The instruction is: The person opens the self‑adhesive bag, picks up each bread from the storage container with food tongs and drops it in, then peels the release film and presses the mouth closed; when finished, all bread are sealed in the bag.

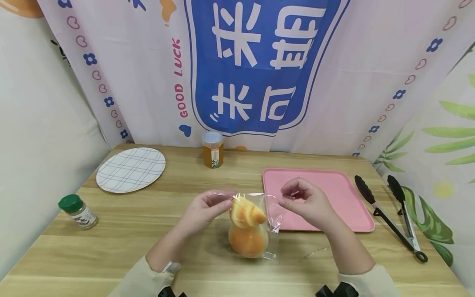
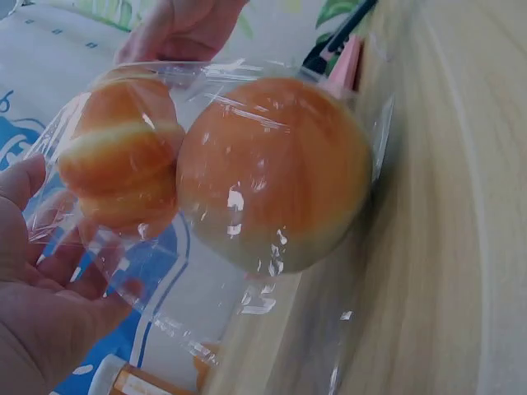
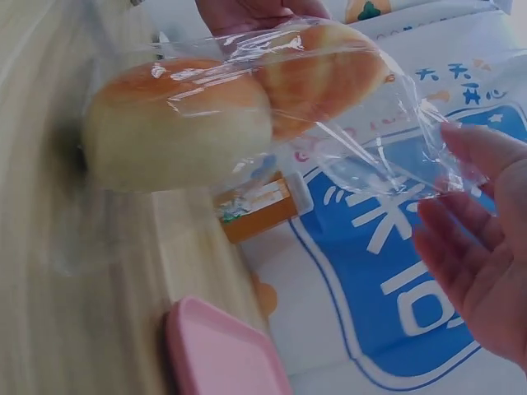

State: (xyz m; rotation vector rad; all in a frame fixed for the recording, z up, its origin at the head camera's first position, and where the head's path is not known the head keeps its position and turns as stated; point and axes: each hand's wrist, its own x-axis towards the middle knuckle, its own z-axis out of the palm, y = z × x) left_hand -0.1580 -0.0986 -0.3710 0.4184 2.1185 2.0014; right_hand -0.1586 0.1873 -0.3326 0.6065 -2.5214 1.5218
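A clear plastic bag (image 1: 273, 214) stands over the table's front middle with two breads inside. The lower one is a round golden bun (image 1: 248, 241); above it leans a ridged, twisted bread roll (image 1: 246, 212). My left hand (image 1: 208, 208) pinches the bag's upper left edge, its thumb beside the roll. With thumb and fingers, my right hand (image 1: 309, 202) pinches the upper right edge, in front of the pink tray. Through the film, the left wrist view shows the bun (image 2: 276, 177) and roll (image 2: 123, 156) touching. In the right wrist view, film (image 3: 420, 156) stretches toward the right fingertips.
Behind the right hand lies a pink tray (image 1: 350, 206), with black-tipped tongs (image 1: 393, 225) at its right. A honey-coloured jar (image 1: 213, 154) stands at the back. Leftward are a checked plate (image 1: 130, 170) and a green-capped shaker (image 1: 79, 212). A thin strip (image 1: 315, 252) lies near the front.
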